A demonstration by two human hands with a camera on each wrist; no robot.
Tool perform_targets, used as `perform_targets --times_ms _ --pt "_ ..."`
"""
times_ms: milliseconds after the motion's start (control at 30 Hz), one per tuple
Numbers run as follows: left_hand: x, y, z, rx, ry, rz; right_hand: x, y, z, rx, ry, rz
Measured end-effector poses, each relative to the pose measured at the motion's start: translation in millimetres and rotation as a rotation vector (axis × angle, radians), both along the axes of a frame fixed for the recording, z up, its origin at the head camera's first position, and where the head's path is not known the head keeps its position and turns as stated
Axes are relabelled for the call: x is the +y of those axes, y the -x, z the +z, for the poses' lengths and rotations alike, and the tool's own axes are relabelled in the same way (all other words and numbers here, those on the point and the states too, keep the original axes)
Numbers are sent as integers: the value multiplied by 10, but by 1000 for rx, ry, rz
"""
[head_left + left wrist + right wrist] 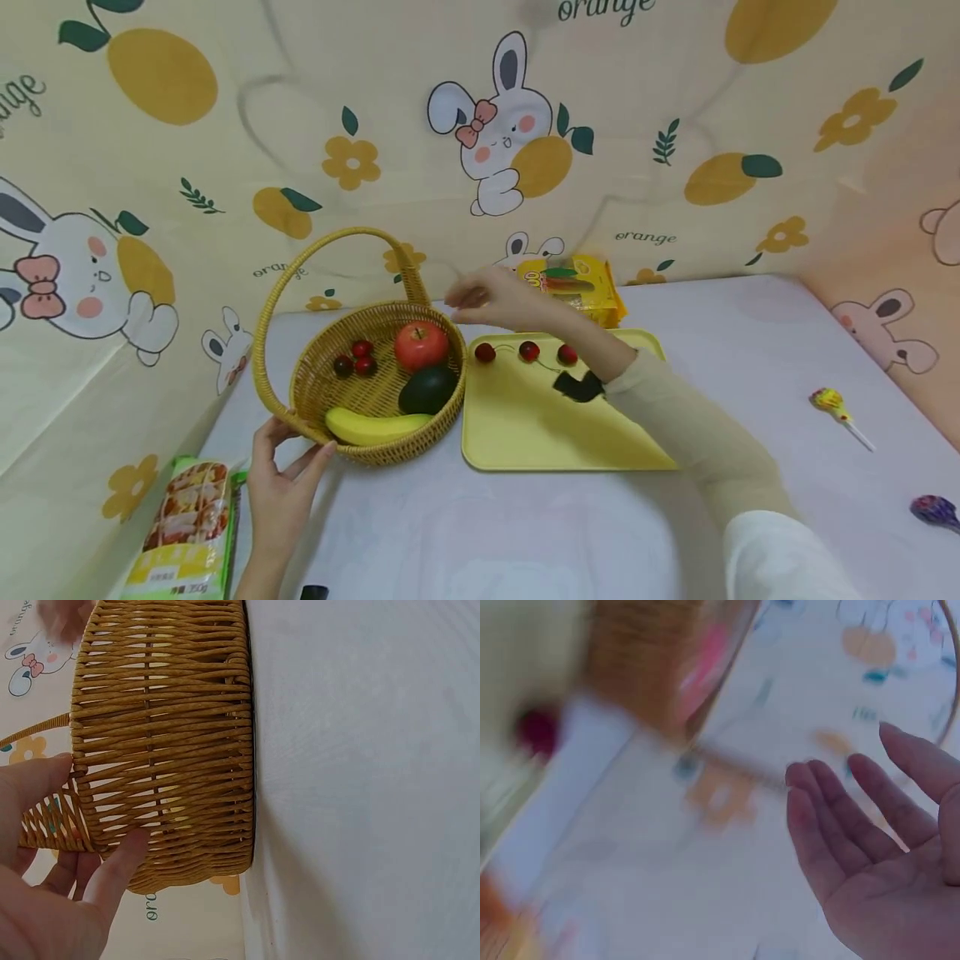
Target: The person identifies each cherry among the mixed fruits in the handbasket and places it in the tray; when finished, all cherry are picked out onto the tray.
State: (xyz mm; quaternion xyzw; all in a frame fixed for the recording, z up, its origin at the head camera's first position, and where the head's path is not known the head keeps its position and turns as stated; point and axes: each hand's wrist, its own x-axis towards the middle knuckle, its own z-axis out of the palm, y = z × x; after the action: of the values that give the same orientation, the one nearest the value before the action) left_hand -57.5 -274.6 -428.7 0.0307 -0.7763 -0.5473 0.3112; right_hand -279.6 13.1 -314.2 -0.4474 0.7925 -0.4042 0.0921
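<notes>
The basket (405, 448) stands on the white tabletop (450, 533), close beside a yellow tray (525, 433). In it lie a banana (375, 428), a dark green avocado (427, 389), a red apple (420, 346) and three cherries (366, 367). The left grip (287, 475) pinches the basket's edge by the near foot of the handle (413, 281). The right grip (495, 296) is near the far foot, its fingers loosely bent, with nothing in it. The step in hand seems to be putting fruit into the basket; three more cherries (528, 351) lie on the tray. The next move would likely call for a soft pinch on a small round cherry, with the basket held steady. A yellow pack (581, 292) sits behind the tray. A snack bag (183, 533) lies on the left, and two lollipops (828, 400) on the right. Behind, a cream wall cover (637, 217) shows bunnies (498, 183), oranges (161, 77) and flowers (351, 163).
</notes>
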Motion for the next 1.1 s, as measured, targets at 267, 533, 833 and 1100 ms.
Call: perform_targets --times_ms 267,533,833,1100 --pt "-19 23 -38 39 12 -15 -1411 6 -48 -189 -90 259" --pt "0 31 -54 36 2 -36 -1846 -19 -419 -471 -84 184" --pt "-20 6 -40 4 0 -11 -1987 -47 -618 -566 -117 73" --pt "-14 2 -31 12 8 -12 -2039 -78 -658 -495 -238 160"
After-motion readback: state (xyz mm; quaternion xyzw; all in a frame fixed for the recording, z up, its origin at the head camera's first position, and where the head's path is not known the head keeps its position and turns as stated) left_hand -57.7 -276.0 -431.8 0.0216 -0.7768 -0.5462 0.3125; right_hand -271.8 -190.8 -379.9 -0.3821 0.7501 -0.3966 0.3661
